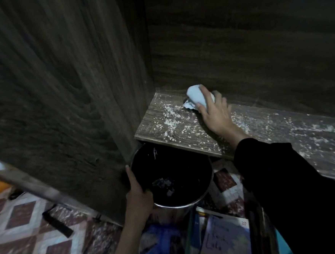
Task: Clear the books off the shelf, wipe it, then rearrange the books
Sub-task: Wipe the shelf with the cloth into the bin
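Observation:
The dark wooden shelf (162, 127) holds no books and is strewn with white crumbs and dust. My right hand (214, 111) grips a crumpled pale blue cloth (196, 98) and presses it on the shelf near the back left corner. My left hand (137, 196) holds the rim of a round metal bin (203, 195) with a black liner, just under the shelf's front edge. Bits of debris lie in the bin's bottom. Books (223, 236) lie stacked on the floor below, partly hidden by my right sleeve.
The cabinet's side panel (61, 94) rises at the left and its back panel (236, 42) stands behind the shelf. A patterned tiled floor (30, 225) carries a black flat object (57, 223). A blue item (161, 244) sits under the bin.

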